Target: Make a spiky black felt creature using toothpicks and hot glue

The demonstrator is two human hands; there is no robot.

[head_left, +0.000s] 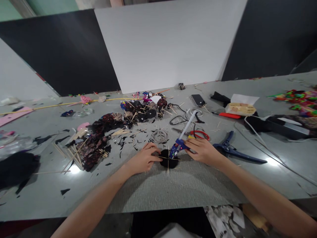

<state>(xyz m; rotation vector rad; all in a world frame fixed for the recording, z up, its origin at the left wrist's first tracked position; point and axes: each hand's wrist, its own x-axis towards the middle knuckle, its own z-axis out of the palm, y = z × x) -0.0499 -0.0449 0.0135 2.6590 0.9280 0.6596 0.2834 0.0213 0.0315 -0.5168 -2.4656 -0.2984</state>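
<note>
A round black disc lies on the table in front of me, with thin wooden sticks reaching out past its edge like spokes. My left hand pinches the disc's left side, where one stick comes out between thumb and fingers. In my right hand is a blue hot glue gun, its nozzle pointing down at the disc, close to the middle. A long whitish glue stick rises from the back of the gun. Whether the nozzle touches the disc, I cannot tell.
Dark fabric pieces and stick wheels are heaped beyond my left hand. Loose sticks lie further left. Red-handled scissors, a blue clamp-like tool, a phone and cables stand at the right. Upright panels line the back.
</note>
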